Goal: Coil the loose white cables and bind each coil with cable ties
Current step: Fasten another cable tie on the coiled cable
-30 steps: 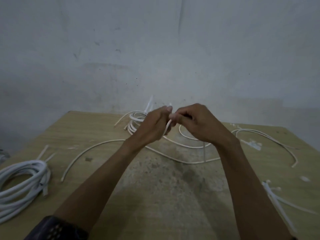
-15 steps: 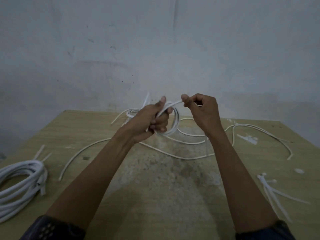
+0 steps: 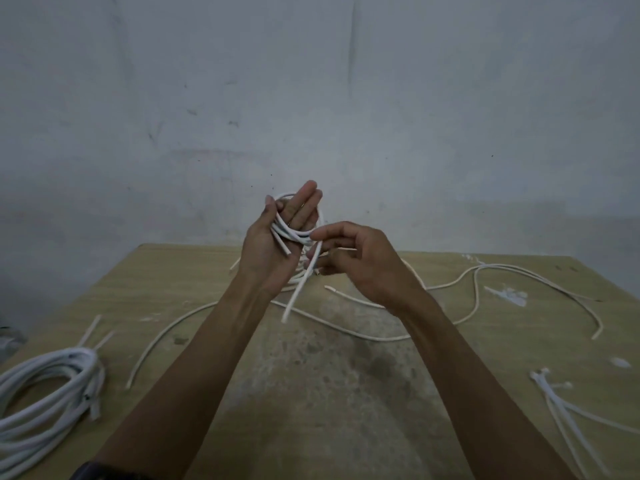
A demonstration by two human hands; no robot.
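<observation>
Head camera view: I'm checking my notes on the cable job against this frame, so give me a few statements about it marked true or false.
1. The left hand holds a small coil of white cable above the table. True.
2. A cable tie already binds that coil. False: none shows on it, and one cable end hangs loose below the hand.
3. The spare cable ties lie near the table's right edge. True.
4. The large coil sits at the far right corner. False: it lies at the left edge.
5. The right hand rests flat on the table. False: it is raised beside the coil.
</observation>
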